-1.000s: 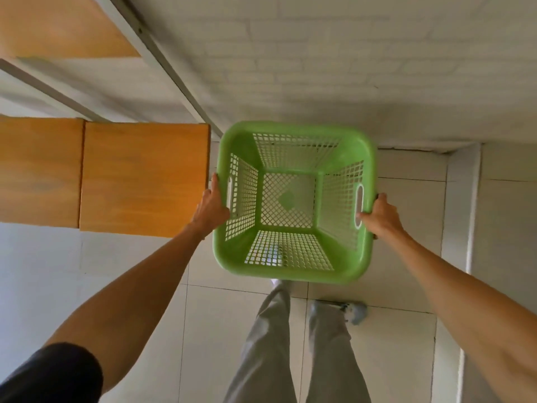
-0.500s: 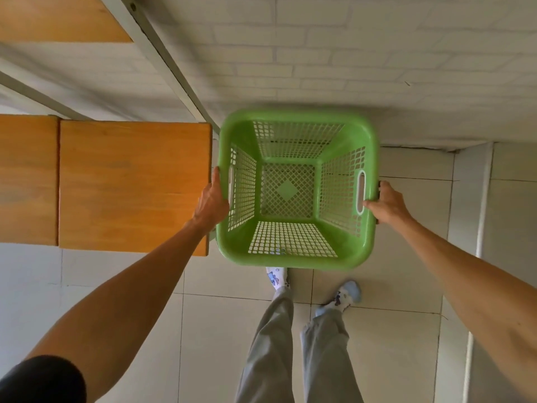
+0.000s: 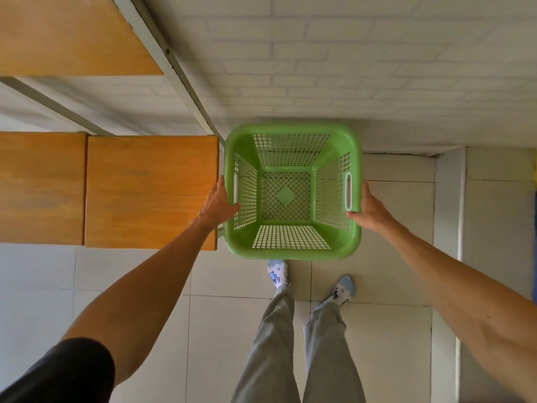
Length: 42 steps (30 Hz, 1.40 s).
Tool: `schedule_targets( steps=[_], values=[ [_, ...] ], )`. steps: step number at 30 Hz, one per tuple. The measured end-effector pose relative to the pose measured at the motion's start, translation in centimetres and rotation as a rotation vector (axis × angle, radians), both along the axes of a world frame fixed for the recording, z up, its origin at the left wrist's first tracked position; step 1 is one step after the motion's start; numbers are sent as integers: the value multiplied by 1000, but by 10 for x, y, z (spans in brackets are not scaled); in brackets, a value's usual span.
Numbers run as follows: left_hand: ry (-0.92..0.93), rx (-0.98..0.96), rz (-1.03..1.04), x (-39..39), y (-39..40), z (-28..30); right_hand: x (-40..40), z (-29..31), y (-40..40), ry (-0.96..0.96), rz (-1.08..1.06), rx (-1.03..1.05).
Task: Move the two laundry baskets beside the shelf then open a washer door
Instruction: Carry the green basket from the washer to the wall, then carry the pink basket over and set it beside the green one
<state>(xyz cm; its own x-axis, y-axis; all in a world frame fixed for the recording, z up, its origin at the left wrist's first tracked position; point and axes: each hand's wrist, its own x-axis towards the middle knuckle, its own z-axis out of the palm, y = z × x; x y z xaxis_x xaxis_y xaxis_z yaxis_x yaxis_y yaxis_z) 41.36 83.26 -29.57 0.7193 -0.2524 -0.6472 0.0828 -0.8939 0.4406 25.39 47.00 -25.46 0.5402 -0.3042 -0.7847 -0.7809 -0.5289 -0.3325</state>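
Observation:
A green plastic laundry basket [image 3: 292,251], empty and upright, is low over the tiled floor, right next to the shelf's wooden board [image 3: 151,190]. My left hand [image 3: 218,205] lies against its left side by the handle slot, thumb on the rim. My right hand [image 3: 370,207] presses the right side the same way. Both hands hold the basket between them. I cannot tell whether its bottom touches the floor. Only this one basket is in view, and no washer.
The shelf has a grey metal post [image 3: 180,71] and a higher wooden board [image 3: 72,33]. A white brick wall [image 3: 348,68] is close behind the basket. My socked feet [image 3: 279,271] stand just in front of it. A blue and yellow object [image 3: 534,228] shows at the right edge.
The basket has gone down towards the floor and a little further from me, staying beside the shelf. Both hands have followed it down, still on its sides.

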Motion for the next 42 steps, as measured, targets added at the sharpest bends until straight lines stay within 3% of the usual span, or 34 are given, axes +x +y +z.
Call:
schedule_targets(
  steps=[4, 9, 14, 22, 32, 36, 42],
  values=[
    [-12, 23, -142, -18, -15, 114, -28, 97, 20, -35, 3, -3],
    [-78, 12, -386, -57, -41, 237, -92, 191, 23, 10, -46, -166],
    [-225, 27, -608, -110, -75, 313, -200, 255, 25, -53, -261, -231],
    [-352, 25, -1029, -238, -148, 351, -449, 271, 46, 37, -644, -353],
    [-335, -97, -1467, -542, -217, 351, -808, 278, 148, 107, -1080, -454],
    [-344, -178, -1631, -647, -240, 357, -895, 306, 196, 244, -1197, -461],
    [-316, -242, -1749, -744, -283, 350, -977, 310, 197, 246, -1290, -515]
  ],
)
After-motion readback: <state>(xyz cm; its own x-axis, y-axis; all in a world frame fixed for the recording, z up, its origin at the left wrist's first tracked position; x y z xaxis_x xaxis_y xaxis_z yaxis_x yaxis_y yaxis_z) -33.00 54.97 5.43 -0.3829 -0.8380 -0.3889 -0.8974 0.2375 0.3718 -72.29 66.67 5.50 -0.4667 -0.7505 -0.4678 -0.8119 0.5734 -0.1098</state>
